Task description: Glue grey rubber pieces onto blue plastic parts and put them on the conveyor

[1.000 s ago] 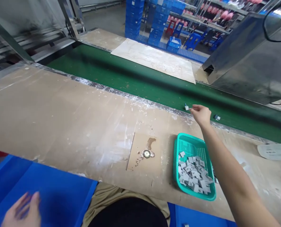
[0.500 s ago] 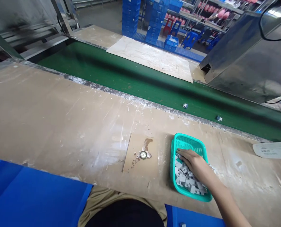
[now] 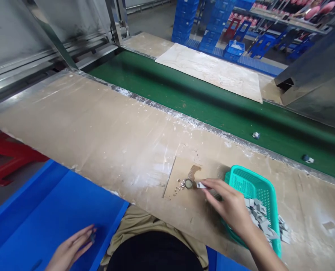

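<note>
Head | right hand (image 3: 231, 207) pinches grey piece (image 3: 201, 185) | beside round fitting (image 3: 188, 184)

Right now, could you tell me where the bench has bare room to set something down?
The long stretch of wooden bench left of the round fixture, up to the green belt, is bare. It is crowded at the right: the right hand holds a small grey piece at the fixture, beside the teal basket of grey pieces. The left hand rests in the blue bin.

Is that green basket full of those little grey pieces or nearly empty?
Partly full. The grey pieces heap at the near end of the green basket; its far end shows bare mesh.
</note>
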Demonstrator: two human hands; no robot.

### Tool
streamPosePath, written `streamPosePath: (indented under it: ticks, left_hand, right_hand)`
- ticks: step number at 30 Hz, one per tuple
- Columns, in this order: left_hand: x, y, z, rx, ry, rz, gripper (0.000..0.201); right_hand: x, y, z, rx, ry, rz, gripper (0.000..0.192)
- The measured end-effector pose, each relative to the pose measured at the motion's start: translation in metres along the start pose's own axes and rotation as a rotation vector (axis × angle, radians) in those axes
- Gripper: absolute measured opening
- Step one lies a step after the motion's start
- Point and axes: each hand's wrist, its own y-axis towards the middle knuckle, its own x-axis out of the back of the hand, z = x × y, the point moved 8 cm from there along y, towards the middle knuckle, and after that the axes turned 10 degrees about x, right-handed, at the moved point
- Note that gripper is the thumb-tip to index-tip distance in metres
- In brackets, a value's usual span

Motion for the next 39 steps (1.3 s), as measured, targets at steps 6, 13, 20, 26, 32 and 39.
streamPosePath:
  ticks: [6,13,20,26,32,39]
  left_hand:
    - [-0.083,-0.029,-0.024,-0.038,-0.198,0.224,0.056]
    - [-0.182,-0.071,-0.035,-0.319,-0.154,0.512,0.028]
    - [-0.213,-0.189,-0.06,-1.868,0.319,0.563,0.028]
    - [-0.217,-0.218,-0.057,-2.136,0.476,0.65,0.028]
    - [-0.238,-0.216,-0.068,-1.823,0.642,0.881,0.019]
    - [-0.268,-0.19,-0.076,-1.014,0.804,1.125,0.023]
  right_hand:
    - [-0.044,0.001,-0.007,0.005,0.062,0.122,0.019]
    - [-0.03,-0.002,-0.015,-0.296,0.23,0.039,0.017]
    - [-0.033,-0.019,0.034,-0.814,1.132,-0.021,0.021]
    - [-0.039,-0.023,0.057,-0.935,1.31,0.007,0.021]
    - [-0.048,-0.028,0.055,-0.932,1.34,0.144,0.023]
    - [-0.056,-0.018,0.062,-0.959,1.463,0.24,0.019]
